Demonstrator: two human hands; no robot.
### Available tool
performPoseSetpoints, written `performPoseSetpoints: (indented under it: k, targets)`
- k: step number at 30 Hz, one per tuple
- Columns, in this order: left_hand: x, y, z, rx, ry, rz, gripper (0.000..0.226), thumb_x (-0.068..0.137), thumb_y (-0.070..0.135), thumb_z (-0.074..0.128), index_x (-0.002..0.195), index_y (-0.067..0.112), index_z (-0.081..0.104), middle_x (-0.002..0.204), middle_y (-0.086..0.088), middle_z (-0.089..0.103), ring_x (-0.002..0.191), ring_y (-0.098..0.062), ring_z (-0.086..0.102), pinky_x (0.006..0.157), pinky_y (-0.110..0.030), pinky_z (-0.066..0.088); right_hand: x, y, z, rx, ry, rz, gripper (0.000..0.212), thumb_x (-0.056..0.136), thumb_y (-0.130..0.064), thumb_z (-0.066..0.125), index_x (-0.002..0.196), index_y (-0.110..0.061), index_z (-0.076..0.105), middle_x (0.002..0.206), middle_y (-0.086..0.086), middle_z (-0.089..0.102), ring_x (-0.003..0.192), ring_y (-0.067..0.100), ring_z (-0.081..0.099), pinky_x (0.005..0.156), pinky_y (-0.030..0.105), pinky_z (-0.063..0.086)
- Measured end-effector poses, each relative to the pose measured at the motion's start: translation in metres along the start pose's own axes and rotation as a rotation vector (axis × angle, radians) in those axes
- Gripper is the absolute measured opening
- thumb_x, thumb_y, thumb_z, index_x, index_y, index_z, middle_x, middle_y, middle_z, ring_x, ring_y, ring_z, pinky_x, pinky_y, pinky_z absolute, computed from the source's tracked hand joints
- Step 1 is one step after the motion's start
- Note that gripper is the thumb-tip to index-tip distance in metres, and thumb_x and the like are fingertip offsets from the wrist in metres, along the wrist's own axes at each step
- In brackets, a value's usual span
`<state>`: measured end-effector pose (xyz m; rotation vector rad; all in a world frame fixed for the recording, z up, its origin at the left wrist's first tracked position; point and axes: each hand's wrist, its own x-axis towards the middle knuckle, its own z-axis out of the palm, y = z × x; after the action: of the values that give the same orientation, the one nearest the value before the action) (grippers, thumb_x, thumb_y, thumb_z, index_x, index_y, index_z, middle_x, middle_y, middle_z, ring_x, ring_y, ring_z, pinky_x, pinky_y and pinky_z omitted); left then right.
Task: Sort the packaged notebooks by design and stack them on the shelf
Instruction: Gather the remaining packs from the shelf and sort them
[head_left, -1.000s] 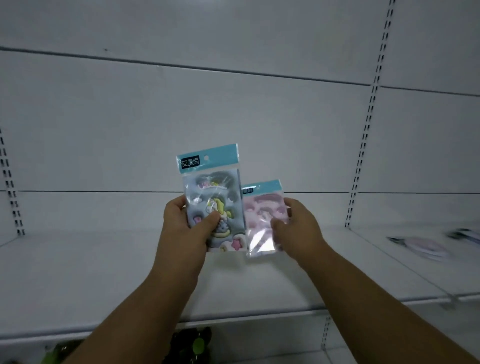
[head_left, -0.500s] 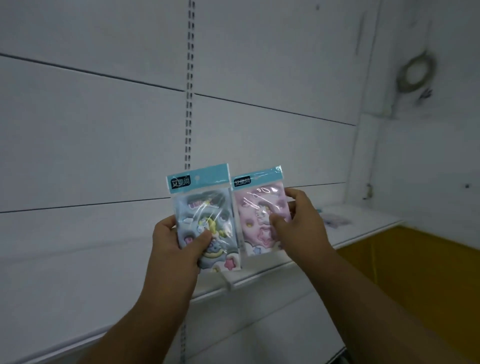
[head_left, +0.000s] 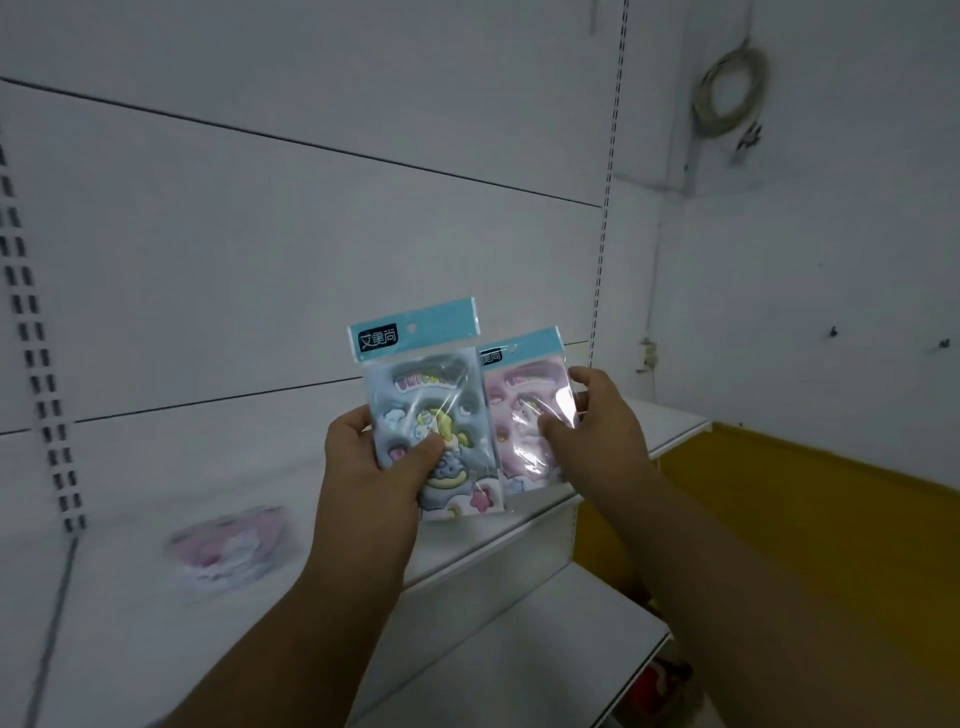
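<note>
head view: left hand (head_left: 371, 467) fingers grasping blue notebook (head_left: 434, 415); right hand (head_left: 597, 426) fingers grasping pink notebook (head_left: 524, 415), above shelf (head_left: 130, 597).

A blue-grey packaged notebook (head_left: 435, 431) and a pink packaged notebook (head_left: 527, 415) stand upright, edges overlapping; a blurred pink packet (head_left: 234, 545) lies flat on the shelf (head_left: 130, 613) at eight o'clock.

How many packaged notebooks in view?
3. A blue packaged notebook in the left hand, a pink one in the right hand, and a blurred pink one lying on the shelf at left. More may sit out of frame.
</note>
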<state>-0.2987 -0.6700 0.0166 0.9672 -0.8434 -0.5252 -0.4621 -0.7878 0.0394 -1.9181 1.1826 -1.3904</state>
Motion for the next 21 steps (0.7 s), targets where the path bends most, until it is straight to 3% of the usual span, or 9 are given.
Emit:
performPoseSetpoints:
  k: [2, 8, 16, 19, 21]
  targets:
    - [0.022, -0.011, 0.018, -0.022, 0.004, -0.029, 0.034, 0.082, 0.016, 0.072, 0.101, 0.036, 0.051, 0.099, 0.002, 0.071, 0.076, -0.014, 0.074, 0.049, -0.024, 0.056, 0.029, 0.016, 0.0, -0.018, -0.02, 0.019, 0.035, 0.087, -0.024, 0.065, 0.113, -0.035, 0.043, 0.101, -0.005, 0.065, 0.077, 0.013, 0.068, 0.061, 0.03, 0.061]
    - [0.071, -0.038, 0.078, -0.021, 0.058, -0.06, 0.032, 0.083, 0.014, 0.072, 0.098, 0.033, 0.05, 0.098, -0.003, 0.07, 0.072, -0.015, 0.074, 0.047, -0.025, 0.055, 0.114, 0.064, -0.003, -0.108, -0.085, 0.066, 0.028, 0.083, -0.022, 0.064, 0.103, -0.031, 0.048, 0.097, 0.0, 0.068, 0.079, 0.019, 0.069, 0.068, 0.043, 0.061]
    - [0.104, -0.094, 0.123, 0.097, 0.242, -0.02, 0.035, 0.082, 0.019, 0.074, 0.096, 0.037, 0.049, 0.096, 0.003, 0.069, 0.069, -0.008, 0.072, 0.045, -0.022, 0.053, 0.199, 0.146, 0.02, -0.187, -0.353, 0.113, 0.026, 0.078, -0.017, 0.068, 0.103, -0.016, 0.058, 0.093, 0.008, 0.068, 0.077, 0.024, 0.07, 0.068, 0.045, 0.061]
    - [0.114, -0.112, 0.143, 0.139, 0.325, -0.003, 0.036, 0.081, 0.016, 0.075, 0.097, 0.035, 0.049, 0.096, 0.001, 0.07, 0.069, -0.012, 0.073, 0.045, -0.025, 0.053, 0.219, 0.165, 0.029, -0.236, -0.482, 0.105, 0.021, 0.076, -0.018, 0.072, 0.091, -0.013, 0.058, 0.082, 0.006, 0.062, 0.075, 0.022, 0.068, 0.067, 0.036, 0.061]
    - [0.119, -0.121, 0.156, 0.165, 0.369, 0.006, 0.036, 0.08, 0.015, 0.075, 0.098, 0.034, 0.05, 0.096, 0.0, 0.071, 0.07, -0.014, 0.073, 0.046, -0.026, 0.053, 0.227, 0.175, 0.035, -0.308, -0.541, 0.0, 0.02, 0.074, -0.022, 0.073, 0.075, -0.013, 0.055, 0.066, 0.0, 0.054, 0.06, 0.014, 0.061, 0.049, 0.02, 0.049]
